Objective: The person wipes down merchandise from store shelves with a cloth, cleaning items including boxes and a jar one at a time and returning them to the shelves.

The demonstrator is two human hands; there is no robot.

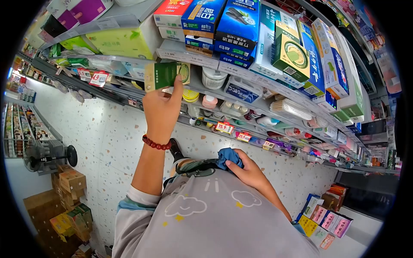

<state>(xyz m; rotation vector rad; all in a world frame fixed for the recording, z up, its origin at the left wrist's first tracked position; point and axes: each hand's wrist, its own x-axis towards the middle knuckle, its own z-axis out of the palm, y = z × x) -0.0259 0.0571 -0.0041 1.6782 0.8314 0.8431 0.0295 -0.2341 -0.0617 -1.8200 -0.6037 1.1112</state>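
Observation:
A small green and cream box [165,71] is held between the fingers of my left hand [165,101], in front of the shelf edge. That wrist wears a red bead bracelet. My right hand [246,168] is closed on a crumpled blue cloth [228,157] near my waist. Similar green and cream boxes [292,58] stand on the upper shelf to the right, beside blue toothpaste boxes [236,28]. Just right of the held box, a white round tub [214,78] sits on the shelf below.
Shelf edges [193,58] with price tags run across the view. Cardboard boxes [75,180] and a black fan [49,158] are at the lower left. More boxes [325,219] stand at the lower right on the floor side.

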